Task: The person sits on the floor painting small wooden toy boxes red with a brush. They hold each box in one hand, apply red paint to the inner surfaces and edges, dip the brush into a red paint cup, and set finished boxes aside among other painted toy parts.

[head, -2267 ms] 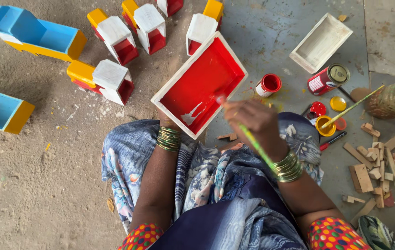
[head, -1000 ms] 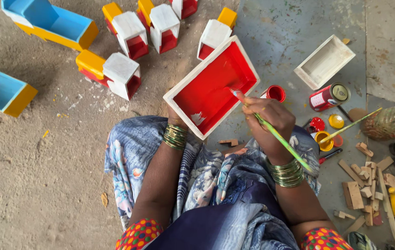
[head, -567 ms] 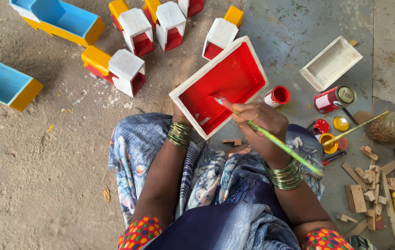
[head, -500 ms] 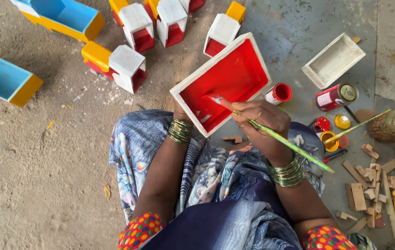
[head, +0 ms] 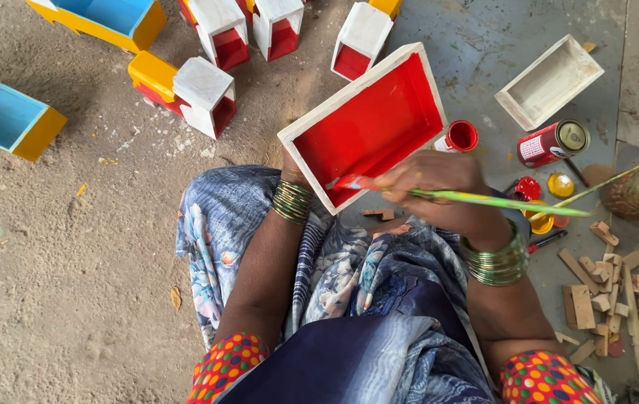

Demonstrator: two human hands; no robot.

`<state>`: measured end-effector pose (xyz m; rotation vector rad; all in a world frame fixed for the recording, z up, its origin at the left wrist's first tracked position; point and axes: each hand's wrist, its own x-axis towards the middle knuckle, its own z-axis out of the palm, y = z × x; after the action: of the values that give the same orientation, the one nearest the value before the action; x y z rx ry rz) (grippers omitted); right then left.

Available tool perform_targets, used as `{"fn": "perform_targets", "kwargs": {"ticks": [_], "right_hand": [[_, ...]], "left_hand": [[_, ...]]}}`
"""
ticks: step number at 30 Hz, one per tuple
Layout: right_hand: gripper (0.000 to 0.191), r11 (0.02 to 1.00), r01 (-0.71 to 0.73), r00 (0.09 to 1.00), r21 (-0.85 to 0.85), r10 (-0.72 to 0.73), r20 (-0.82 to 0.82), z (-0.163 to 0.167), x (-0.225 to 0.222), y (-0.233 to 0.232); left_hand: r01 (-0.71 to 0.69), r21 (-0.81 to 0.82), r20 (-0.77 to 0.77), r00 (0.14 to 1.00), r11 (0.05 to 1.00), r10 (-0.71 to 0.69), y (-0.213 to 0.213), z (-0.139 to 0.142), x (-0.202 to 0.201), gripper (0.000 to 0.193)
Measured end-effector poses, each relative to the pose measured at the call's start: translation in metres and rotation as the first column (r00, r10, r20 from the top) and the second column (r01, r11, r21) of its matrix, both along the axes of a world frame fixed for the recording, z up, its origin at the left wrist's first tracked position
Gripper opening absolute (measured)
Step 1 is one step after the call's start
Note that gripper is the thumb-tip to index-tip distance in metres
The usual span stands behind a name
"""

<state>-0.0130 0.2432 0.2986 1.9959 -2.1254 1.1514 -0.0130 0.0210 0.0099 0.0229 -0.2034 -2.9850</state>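
Observation:
A shallow wooden tray (head: 368, 123), red inside with a white rim, is tilted up in front of my lap. My left hand (head: 291, 166) grips it from below at its near corner and is mostly hidden behind it. My right hand (head: 433, 187) is closed on a thin green paintbrush (head: 484, 199). The brush's red tip rests on the tray's inner floor near the lower rim. Green bangles circle both wrists.
A small open pot of red paint (head: 459, 137) stands just right of the tray. Beyond it lie a red can (head: 551, 144), paint lids, an unpainted white box (head: 548, 82) and wood scraps (head: 596, 299). Painted blue, yellow, white and red boxes (head: 207, 93) sit on the sandy floor at left and top.
The brush tip has moved from the tray's upper right side down toward its lower near edge. The brush handle now lies almost level. The tray stays held in the left hand.

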Motion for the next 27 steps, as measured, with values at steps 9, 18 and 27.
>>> {"fn": "perform_targets", "kwargs": {"ticks": [9,18,27], "right_hand": [[0.019,0.970,0.234,0.955,-0.072,-0.243,-0.169,-0.009,0.015,-0.006],[0.021,0.976,0.218,0.963,-0.020,-0.218,-0.161,-0.008,0.018,-0.009],[0.022,0.994,0.098,0.988,-0.046,-0.103,-0.112,-0.020,0.028,-0.010]], "left_hand": [[-0.057,0.037,0.105,0.993,0.998,0.053,-0.003,-0.006,-0.004,0.071],[-0.160,-0.013,0.128,0.979,0.987,0.160,-0.007,-0.027,-0.013,0.063],[-0.068,0.061,0.125,0.990,0.996,0.060,-0.006,-0.026,-0.003,0.068]]}}
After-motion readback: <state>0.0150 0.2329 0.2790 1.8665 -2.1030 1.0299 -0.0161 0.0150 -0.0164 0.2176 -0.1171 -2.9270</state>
